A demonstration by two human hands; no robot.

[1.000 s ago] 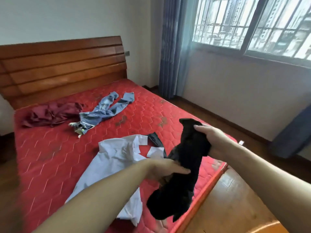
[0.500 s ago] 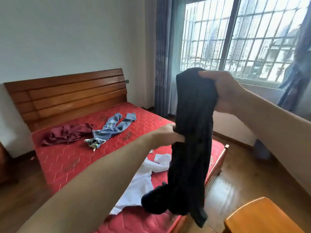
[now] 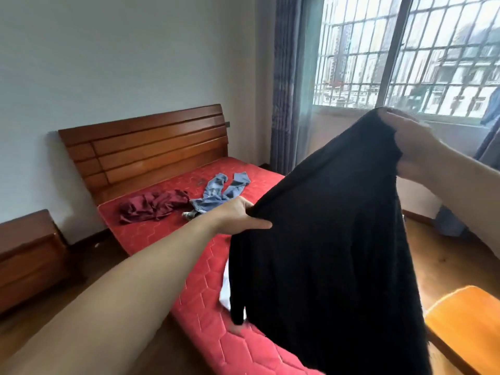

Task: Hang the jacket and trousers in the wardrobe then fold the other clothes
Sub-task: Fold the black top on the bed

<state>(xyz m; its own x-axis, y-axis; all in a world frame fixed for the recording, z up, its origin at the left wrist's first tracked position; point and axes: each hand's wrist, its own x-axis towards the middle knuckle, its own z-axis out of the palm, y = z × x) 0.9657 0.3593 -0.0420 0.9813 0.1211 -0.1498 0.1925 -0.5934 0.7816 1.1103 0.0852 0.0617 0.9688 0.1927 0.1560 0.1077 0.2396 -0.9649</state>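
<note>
Right now we see the big red bed with its mattress edge running down toward us. Our black jacket hangs in the air over the bed's near corner, spread wide. Past the bed's far side is open wood floor under the window. Blue jeans lie near the bed's head, just beside a dark red top. Our left hand pinches the jacket's lower edge. Our right hand grips its top edge, up high.
</note>
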